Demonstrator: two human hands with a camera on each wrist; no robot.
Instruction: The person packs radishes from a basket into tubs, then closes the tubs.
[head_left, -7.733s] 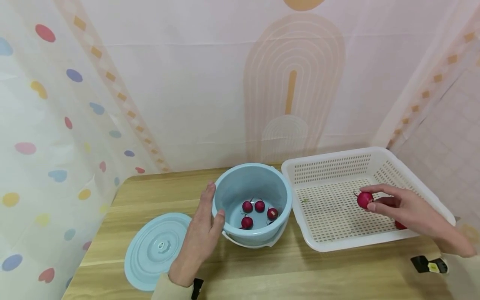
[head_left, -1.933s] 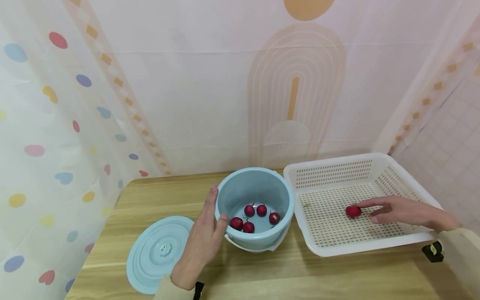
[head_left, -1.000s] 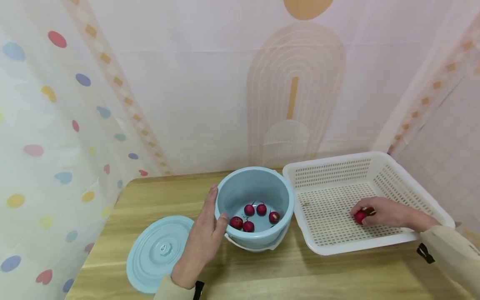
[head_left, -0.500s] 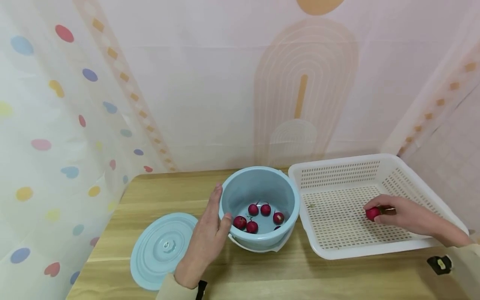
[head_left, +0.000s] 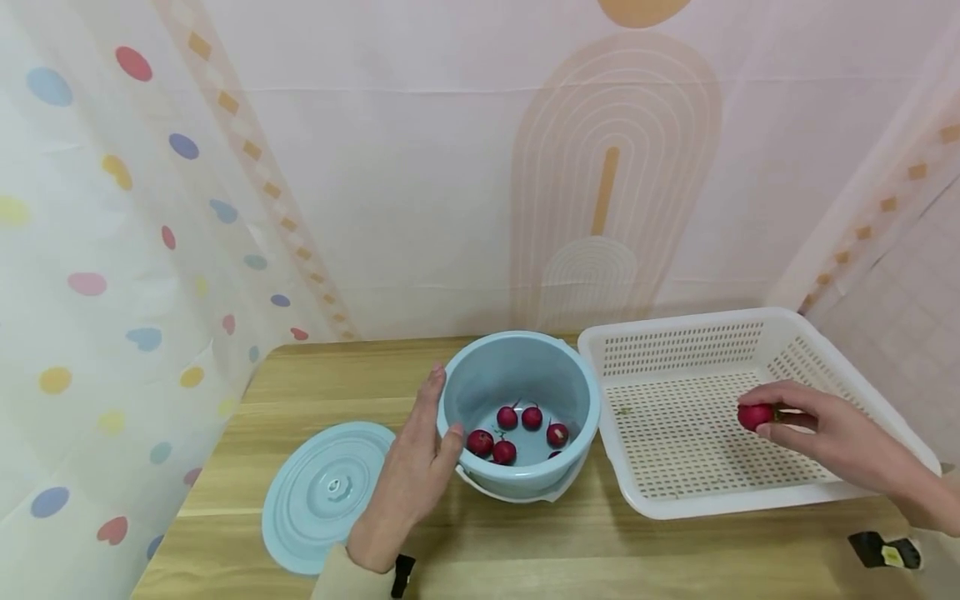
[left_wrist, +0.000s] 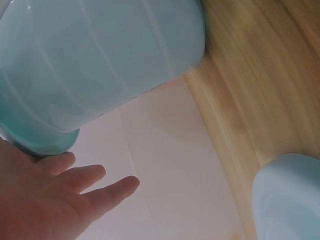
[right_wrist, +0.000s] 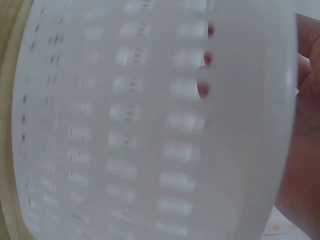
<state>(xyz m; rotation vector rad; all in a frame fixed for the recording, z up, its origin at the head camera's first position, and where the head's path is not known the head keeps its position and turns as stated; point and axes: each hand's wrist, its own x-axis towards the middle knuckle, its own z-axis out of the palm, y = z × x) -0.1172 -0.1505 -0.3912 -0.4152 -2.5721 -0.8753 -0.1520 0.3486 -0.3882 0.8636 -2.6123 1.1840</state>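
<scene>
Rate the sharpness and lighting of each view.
Head view: sharp and evenly lit, soft shadows under the bucket and left hand. Left wrist view: slightly soft, bucket wall close up. Right wrist view: heavily motion-blurred, the basket holes smeared, the right hand only an edge.

By the left fingers stood a smooth, matt plastic bucket on grained wood table; the perforated plastic basket looked glossy.

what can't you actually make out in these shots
- Head view: a sixth radish in the blue bucket is mostly hidden by its near wall; only a dark sliver shows.
- Head view: the right hand covers the far side of the radish it pinches.
- Right wrist view: motion blur smears the white basket; the radish is only red specks through its holes.
- Left wrist view: the left hand is cut off by the edge.
</scene>
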